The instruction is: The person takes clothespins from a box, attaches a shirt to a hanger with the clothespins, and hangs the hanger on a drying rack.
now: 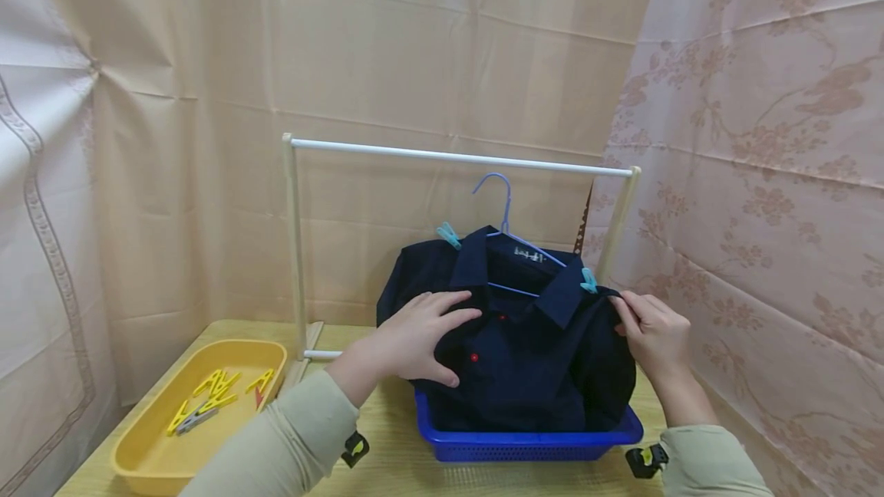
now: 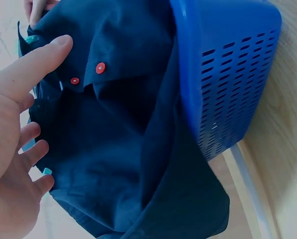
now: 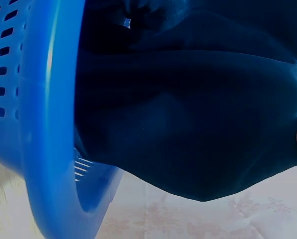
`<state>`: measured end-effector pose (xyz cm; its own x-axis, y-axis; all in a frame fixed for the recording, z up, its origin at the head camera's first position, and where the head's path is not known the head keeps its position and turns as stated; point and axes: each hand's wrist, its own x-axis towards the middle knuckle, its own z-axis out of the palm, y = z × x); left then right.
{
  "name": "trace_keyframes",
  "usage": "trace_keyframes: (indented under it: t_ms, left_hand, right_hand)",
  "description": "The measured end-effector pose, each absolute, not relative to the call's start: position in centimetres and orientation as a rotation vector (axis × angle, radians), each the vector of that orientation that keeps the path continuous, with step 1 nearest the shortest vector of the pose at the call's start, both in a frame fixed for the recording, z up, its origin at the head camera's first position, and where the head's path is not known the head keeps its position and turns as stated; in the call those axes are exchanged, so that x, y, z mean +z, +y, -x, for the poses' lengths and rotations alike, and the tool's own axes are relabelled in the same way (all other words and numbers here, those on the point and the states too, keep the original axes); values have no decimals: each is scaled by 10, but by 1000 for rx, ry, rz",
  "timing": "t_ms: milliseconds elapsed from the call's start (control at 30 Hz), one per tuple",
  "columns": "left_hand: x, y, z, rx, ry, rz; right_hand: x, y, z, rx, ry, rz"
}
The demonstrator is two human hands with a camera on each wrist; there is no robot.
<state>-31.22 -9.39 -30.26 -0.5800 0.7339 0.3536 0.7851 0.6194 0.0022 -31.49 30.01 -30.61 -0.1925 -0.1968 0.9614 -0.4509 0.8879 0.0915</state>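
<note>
A dark navy shirt (image 1: 525, 374) with red buttons and a collar lies bunched in a blue basket (image 1: 532, 447). Inside its neck sits a blue-purple hanger (image 1: 507, 205), hook upward, below the rack's bar and apart from it. Light blue clothespins grip the shirt at both shoulders, one on the left (image 1: 449, 235) and one on the right (image 1: 588, 280). My left hand (image 1: 421, 332) is spread over the shirt's front, fingers apart, gripping nothing; whether it touches the cloth is unclear. At the right shoulder, my right hand (image 1: 656, 332) pinches the shirt between thumb and fingers.
A rack with a white top bar (image 1: 456, 153) stands behind the basket. To the left, a yellow tray (image 1: 127, 451) holds several yellow clothespins (image 1: 217, 393), a grey one (image 1: 196, 420) and a red piece (image 1: 258, 397). Curtains hang around the wooden table (image 1: 387, 443).
</note>
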Motion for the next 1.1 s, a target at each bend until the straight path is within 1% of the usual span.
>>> trace_keyframes:
  t_ms: [600,1100]
  left_hand:
    - [-330,-74,310,-148,-2624,1364]
    - [-355,-65,320,-58,-2671,1425]
  right_hand:
    - [-309,309,313,236,-1835,-430]
    - [-314,316,315,220,-1871,-385]
